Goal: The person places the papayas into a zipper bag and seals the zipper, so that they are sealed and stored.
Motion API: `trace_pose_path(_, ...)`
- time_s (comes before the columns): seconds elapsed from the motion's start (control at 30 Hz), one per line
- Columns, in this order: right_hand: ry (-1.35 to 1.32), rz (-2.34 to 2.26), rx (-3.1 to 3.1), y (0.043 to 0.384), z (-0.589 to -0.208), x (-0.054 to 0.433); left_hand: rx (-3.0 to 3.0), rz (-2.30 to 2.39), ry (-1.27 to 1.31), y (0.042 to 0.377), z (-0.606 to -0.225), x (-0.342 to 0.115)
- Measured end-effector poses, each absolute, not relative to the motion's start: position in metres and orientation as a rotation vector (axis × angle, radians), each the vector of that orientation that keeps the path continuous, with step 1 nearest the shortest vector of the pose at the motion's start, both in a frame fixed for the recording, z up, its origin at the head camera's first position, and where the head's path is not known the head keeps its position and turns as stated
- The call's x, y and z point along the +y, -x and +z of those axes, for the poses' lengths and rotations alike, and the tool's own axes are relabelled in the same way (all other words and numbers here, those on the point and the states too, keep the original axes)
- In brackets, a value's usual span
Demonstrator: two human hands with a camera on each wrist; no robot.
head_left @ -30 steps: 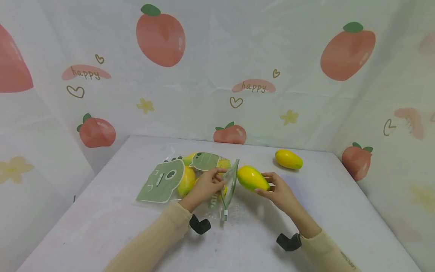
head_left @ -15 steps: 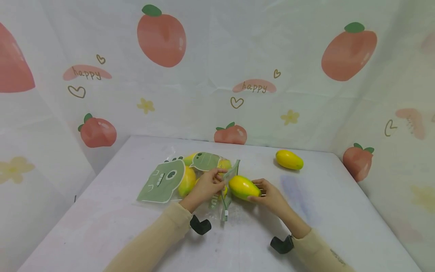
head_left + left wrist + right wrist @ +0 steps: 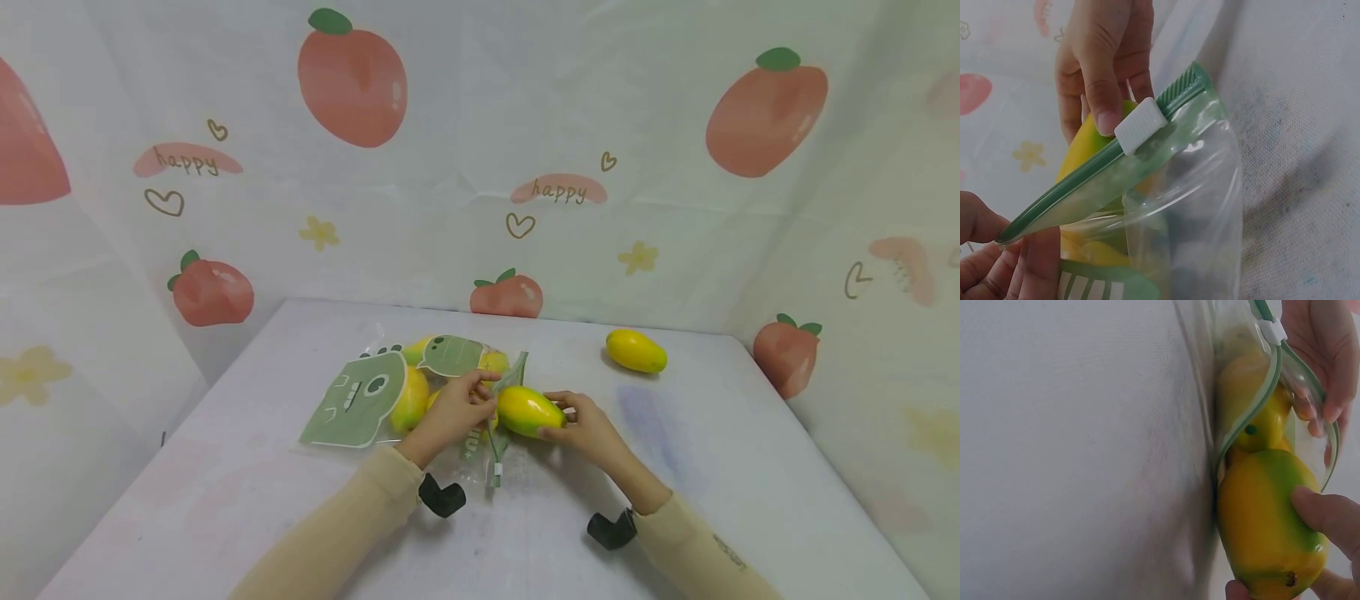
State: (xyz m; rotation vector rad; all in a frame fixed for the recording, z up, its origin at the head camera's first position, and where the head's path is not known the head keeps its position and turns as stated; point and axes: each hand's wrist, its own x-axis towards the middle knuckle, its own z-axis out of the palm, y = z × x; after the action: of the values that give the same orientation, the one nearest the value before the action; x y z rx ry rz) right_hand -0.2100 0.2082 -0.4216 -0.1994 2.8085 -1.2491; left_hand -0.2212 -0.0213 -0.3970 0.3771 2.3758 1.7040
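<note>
My left hand (image 3: 452,414) pinches the zip edge of a clear slider bag (image 3: 348,412) printed with green cartoon creatures. Several yellow-green fruits lie inside the bag. At its mouth, my right hand (image 3: 588,429) grips an oblong, mango-like yellow-green fruit (image 3: 528,411) by its near end, thumb on the green side. The right wrist view has this fruit (image 3: 1272,519) between the parted green zip edges, its far end close to another fruit (image 3: 1257,406) in the bag. A white slider (image 3: 1141,125) sits on the green zip strip in the left wrist view.
Another yellow-green fruit (image 3: 636,351) lies at the back right of the white table (image 3: 750,467). Behind the table hangs a pale cloth (image 3: 450,108) with fruit prints. Each wrist carries a black camera mount (image 3: 442,497).
My right hand has carried the fruit leftward and slightly down, from beside the bag into its mouth. My left hand keeps its hold on the zip edge.
</note>
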Motion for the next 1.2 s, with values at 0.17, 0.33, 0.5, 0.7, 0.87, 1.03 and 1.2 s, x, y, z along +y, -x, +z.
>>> trace_pose_path(0.17, 0.177, -1.245, 2.806, 0.211, -0.421, 0.202, 2.404, 1.663, -0.36, 0.222, -0.396, -0.021)
trace_pose_path(0.33, 0.144, -1.289, 2.805, 0.211, -0.423, 0.195, 2.417, 1.645, -0.356, 0.222, -0.396, -0.021)
trace_pose_path(0.5, 0.145, -1.366, 2.769, 0.211, -0.424, 0.19, 2.416, 1.662, -0.398, 0.223, -0.397, -0.022)
trace_pose_path(0.7, 0.245, -1.43, 2.729, 0.212, -0.422, 0.185, 2.439, 1.662, -0.42, 0.224, -0.398, -0.022)
trace_pose_path(0.87, 0.28, -1.457, 2.716, 0.214, -0.421, 0.182, 2.448, 1.662, -0.418, 0.223, -0.397, -0.022)
trace_pose_path(1.03, 0.215, -1.475, 2.707, 0.214, -0.423, 0.175, 2.444, 1.665, -0.415, 0.223, -0.397, -0.021)
trace_pose_path(1.2, 0.222, -1.47, 2.719, 0.214, -0.423, 0.169, 2.434, 1.696, -0.431, 0.222, -0.396, -0.021)
